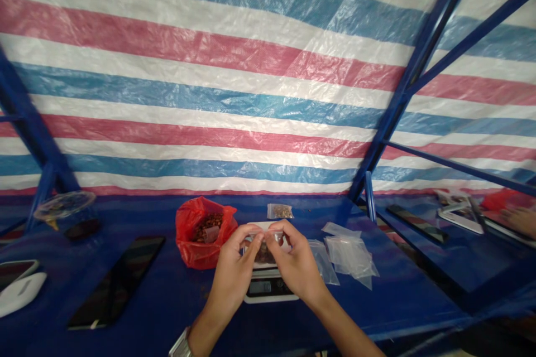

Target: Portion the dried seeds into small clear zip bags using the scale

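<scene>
Both hands pinch the top edge of a small clear zip bag (264, 254) with brown beans in it. My left hand (237, 259) grips the bag's left side, and my right hand (298, 262) grips its right side, thumbs close together. Under the bag is a white kitchen scale (271, 297) with a dark display; whether the bag rests on it I cannot tell. To the left stands an open red plastic bag (188, 251) of brown beans, with a clear scoop or cup-like piece (212, 234) among them. A filled zip bag (280, 211) lies behind the scale.
Flat clear zip bags (352, 254) lie in a pile to the right. A black phone (119, 281), a white object (23, 293) and a clear plastic cup (73, 215) are at left. Blue metal posts (402, 100) frame the striped sheet. Another person's hand (521, 217) shows far right.
</scene>
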Demonstrator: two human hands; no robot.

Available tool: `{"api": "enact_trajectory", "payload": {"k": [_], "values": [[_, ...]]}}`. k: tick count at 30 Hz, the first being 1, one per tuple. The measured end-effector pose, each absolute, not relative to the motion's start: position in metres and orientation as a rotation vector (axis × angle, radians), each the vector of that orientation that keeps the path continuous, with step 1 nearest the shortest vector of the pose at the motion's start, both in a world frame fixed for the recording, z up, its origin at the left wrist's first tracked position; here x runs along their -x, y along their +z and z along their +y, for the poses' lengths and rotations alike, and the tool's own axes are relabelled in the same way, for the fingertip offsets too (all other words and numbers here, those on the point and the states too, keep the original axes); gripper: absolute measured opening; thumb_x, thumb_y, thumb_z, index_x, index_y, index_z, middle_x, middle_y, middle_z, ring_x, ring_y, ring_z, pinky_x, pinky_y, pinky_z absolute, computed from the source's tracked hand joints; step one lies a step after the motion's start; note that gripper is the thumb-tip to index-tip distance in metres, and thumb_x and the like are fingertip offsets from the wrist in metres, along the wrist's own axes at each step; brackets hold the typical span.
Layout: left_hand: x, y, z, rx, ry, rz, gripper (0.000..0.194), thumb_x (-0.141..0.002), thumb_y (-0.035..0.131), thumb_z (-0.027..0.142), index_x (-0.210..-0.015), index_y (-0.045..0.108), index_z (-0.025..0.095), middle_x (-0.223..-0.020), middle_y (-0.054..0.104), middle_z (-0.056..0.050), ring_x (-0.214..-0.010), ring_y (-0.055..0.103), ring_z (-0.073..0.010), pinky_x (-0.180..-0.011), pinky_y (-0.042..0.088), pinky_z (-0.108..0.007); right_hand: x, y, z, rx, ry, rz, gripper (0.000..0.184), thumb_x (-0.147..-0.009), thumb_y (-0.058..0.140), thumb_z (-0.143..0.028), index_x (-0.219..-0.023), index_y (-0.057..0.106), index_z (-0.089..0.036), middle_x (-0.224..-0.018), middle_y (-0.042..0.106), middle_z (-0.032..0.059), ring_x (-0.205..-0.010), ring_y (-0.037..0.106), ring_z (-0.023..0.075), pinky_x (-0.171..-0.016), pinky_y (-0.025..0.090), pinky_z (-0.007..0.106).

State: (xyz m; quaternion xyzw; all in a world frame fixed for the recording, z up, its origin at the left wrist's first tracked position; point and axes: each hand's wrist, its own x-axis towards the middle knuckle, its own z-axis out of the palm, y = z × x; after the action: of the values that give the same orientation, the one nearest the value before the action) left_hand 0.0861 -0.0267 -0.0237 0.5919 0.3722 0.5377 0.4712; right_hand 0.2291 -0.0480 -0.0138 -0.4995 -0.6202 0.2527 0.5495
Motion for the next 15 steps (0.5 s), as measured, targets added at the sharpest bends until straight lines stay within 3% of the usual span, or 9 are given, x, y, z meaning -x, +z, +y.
{"api": "enact_trajectory", "payload": {"k": [5,12,15], "values": [[-0.085,-0.026,-0.027,-1.414,1.253,0.889,0.033,-0.089,0.069,0.051,-0.096,0.072,0.019,-0.093,0.076,-0.007,-0.083,0.071,-0.0216,-0.074,0.055,-0.029,-0.235,-0.012,-0.049,1.186,0.651,-1.428,0.031,-0.095,0.062,-0.049,-0.085,0.064,-0.02,-0.077,0.055,-0.0006,-0.074,0.05,0.016,-0.07,0.043,0.027],[-0.077,-0.022,-0.026,-1.52,1.212,0.92,0.034,-0.09,0.067,0.052,-0.09,0.072,0.019,-0.095,0.076,-0.006,-0.089,0.07,-0.0219,-0.082,0.055,-0.032,-0.236,-0.011,-0.052,1.149,0.736,-1.449,0.033,-0.095,0.064,-0.05,-0.087,0.071,-0.019,-0.082,0.068,0.0018,-0.076,0.056,0.0166,-0.073,0.048,0.028],[-0.079,-0.023,-0.024,-1.555,1.192,0.943,0.037,-0.094,0.061,0.053,-0.105,0.072,0.019,-0.106,0.075,-0.01,-0.095,0.071,-0.0237,-0.083,0.057,-0.035,-0.251,-0.005,-0.044,1.199,0.687,-1.462,0.034,-0.093,0.064,-0.051,-0.087,0.073,-0.019,-0.08,0.07,0.0018,-0.074,0.058,0.0172,-0.071,0.048,0.029]]}}
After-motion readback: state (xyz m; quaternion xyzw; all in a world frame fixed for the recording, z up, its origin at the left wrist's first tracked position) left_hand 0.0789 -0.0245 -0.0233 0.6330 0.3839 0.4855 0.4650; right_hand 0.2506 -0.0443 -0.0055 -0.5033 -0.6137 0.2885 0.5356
